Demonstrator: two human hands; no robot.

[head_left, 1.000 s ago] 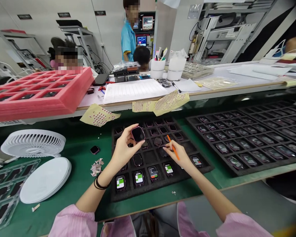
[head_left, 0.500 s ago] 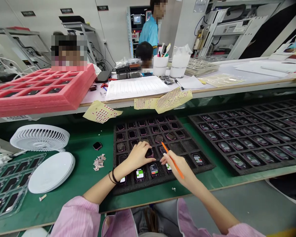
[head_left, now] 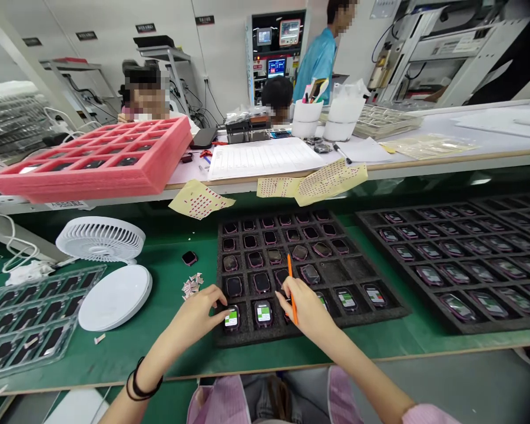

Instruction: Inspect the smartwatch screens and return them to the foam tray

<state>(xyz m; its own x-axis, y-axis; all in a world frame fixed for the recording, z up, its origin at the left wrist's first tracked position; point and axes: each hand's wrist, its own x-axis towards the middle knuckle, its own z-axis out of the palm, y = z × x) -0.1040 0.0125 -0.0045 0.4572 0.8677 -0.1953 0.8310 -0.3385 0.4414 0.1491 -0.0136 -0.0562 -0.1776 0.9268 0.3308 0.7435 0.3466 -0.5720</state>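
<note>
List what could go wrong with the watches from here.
The orange tool in the right hand extends over the black tray and might scratch one of the watches. The left hand is at a lit watch, which could slip if the grip is poor. Loose pale scraps lie near the left hand and might get swept into the tray.

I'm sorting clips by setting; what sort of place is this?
Likely an electronics factory or workshop: watches lie in rows in a foam tray, and screens glow in a rack behind.
</note>
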